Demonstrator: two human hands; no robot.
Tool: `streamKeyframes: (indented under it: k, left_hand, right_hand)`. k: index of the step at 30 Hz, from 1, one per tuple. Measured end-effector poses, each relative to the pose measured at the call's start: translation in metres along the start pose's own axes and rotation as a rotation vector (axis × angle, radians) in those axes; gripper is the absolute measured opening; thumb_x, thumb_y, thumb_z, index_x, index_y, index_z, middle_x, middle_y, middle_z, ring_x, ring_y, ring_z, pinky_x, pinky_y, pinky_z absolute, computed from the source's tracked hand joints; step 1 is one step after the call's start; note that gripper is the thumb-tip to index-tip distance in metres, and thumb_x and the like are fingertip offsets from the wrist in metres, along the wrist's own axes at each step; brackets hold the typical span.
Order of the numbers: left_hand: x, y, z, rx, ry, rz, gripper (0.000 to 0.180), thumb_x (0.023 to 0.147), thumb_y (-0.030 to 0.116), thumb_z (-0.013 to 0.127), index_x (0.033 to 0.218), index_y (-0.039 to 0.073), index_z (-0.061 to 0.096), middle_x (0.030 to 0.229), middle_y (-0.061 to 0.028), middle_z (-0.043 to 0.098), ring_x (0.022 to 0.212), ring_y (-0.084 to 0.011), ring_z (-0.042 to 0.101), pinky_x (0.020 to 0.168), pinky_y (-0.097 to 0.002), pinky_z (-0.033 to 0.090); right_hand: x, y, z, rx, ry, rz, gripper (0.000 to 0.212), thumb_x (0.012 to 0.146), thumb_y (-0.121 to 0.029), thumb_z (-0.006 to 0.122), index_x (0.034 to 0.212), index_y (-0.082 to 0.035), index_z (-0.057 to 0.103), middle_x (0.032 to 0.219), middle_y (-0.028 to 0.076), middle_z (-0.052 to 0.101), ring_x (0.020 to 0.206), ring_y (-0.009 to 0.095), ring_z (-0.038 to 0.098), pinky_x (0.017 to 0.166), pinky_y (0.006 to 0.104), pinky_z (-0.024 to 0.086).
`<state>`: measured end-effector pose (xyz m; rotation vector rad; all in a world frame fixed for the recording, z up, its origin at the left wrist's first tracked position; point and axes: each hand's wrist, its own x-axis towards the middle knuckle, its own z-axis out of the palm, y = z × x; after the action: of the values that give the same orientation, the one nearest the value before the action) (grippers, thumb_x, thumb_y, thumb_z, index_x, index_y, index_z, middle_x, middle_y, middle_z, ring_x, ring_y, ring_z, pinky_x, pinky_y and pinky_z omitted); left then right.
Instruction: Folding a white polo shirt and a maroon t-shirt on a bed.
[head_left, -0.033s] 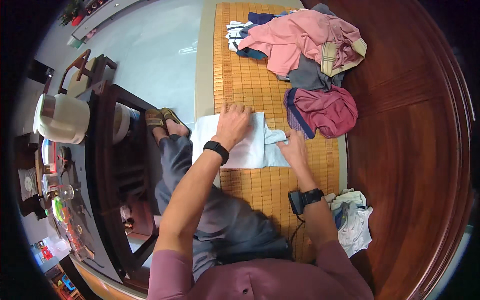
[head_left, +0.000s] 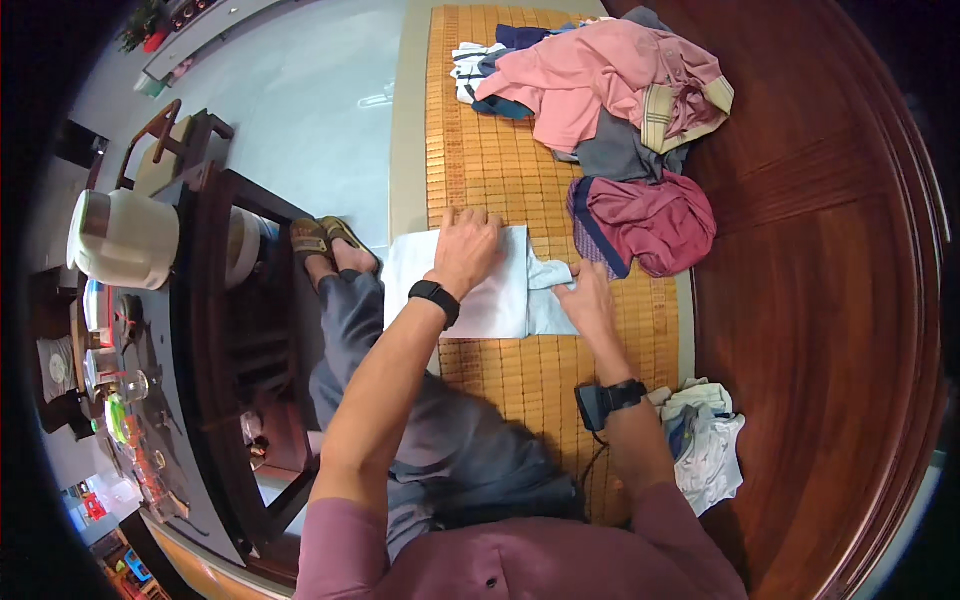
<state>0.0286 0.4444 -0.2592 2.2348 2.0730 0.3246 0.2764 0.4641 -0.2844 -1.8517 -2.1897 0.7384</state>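
A white garment (head_left: 410, 270), folded into a flat rectangle, lies across a slatted bamboo mat (head_left: 500, 380) in front of me. Its right part is a narrower, pale blue-looking flap (head_left: 552, 312), partly folded over itself. My left hand (head_left: 470, 248) bears on the far side of the white cloth, its fingers bent and close together at the far edge. At the flap's right edge, my right hand (head_left: 588, 295) pinches the fabric between thumb and fingers. The fingertips of both hands are partly hidden. Just beyond the right hand lies a crumpled maroon garment (head_left: 660, 220) with a dark band.
A heap of clothes with pink shorts (head_left: 600, 75) on top lies at the far end. More light clothes (head_left: 705, 450) are piled by my right forearm. A dark wooden panel (head_left: 800, 300) bounds the right. On the left stands a dark table (head_left: 190, 400) with a white appliance (head_left: 130, 238).
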Motion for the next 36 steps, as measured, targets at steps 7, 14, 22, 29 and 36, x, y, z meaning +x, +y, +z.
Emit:
streamKeyframes:
  k: [7, 14, 22, 29, 36]
  left_hand:
    - [-0.004, -0.004, -0.015, -0.286, -0.009, 0.146, 0.039, 0.081, 0.014, 0.076, 0.119, 0.009, 0.068, 0.103, -0.0140, 0.070, 0.107, -0.0346, 0.066, 0.097, -0.0472, 0.048]
    - [-0.015, 0.003, -0.048, -0.476, -0.246, 0.028, 0.033, 0.083, 0.012, 0.075, 0.112, 0.001, 0.064, 0.093, -0.0224, 0.072, 0.087, -0.0450, 0.069, 0.079, -0.0509, 0.054]
    - [-0.066, 0.008, -0.083, -0.417, -0.280, 0.339, 0.037, 0.081, 0.006, 0.074, 0.118, 0.008, 0.071, 0.119, -0.0081, 0.072, 0.120, -0.0295, 0.064, 0.110, -0.0487, 0.041]
    - [-0.101, 0.026, -0.116, -0.282, -0.304, 0.396, 0.039, 0.075, 0.005, 0.076, 0.114, 0.011, 0.071, 0.108, -0.0063, 0.071, 0.109, -0.0266, 0.066, 0.105, -0.0437, 0.045]
    - [-0.084, 0.031, -0.104, -0.206, -0.159, 0.281, 0.033, 0.082, 0.010, 0.075, 0.116, 0.010, 0.073, 0.106, -0.0086, 0.073, 0.102, -0.0282, 0.069, 0.093, -0.0423, 0.050]
  right_hand:
    - [-0.017, 0.015, -0.008, -0.022, -0.040, 0.046, 0.035, 0.084, -0.020, 0.081, 0.114, -0.007, 0.065, 0.116, 0.020, 0.066, 0.106, 0.044, 0.066, 0.088, 0.0547, 0.053]
    - [-0.028, 0.022, -0.015, -0.074, 0.131, -0.036, 0.016, 0.090, -0.015, 0.073, 0.104, -0.007, 0.069, 0.104, 0.018, 0.070, 0.097, 0.044, 0.069, 0.080, 0.0544, 0.053]
    - [-0.057, 0.016, 0.015, 0.597, 0.240, 0.095, 0.013, 0.100, -0.013, 0.064, 0.108, -0.004, 0.060, 0.100, 0.021, 0.070, 0.097, 0.041, 0.068, 0.079, 0.0516, 0.050]
    - [-0.064, -0.020, 0.036, 1.165, 0.159, -0.206, 0.013, 0.105, -0.009, 0.060, 0.115, -0.001, 0.058, 0.110, 0.006, 0.065, 0.102, 0.017, 0.060, 0.094, 0.0332, 0.049]
    - [-0.040, -0.022, 0.044, 1.406, -0.679, -0.145, 0.043, 0.113, -0.038, 0.045, 0.138, -0.007, 0.061, 0.131, 0.006, 0.066, 0.123, 0.017, 0.060, 0.107, 0.0337, 0.046]
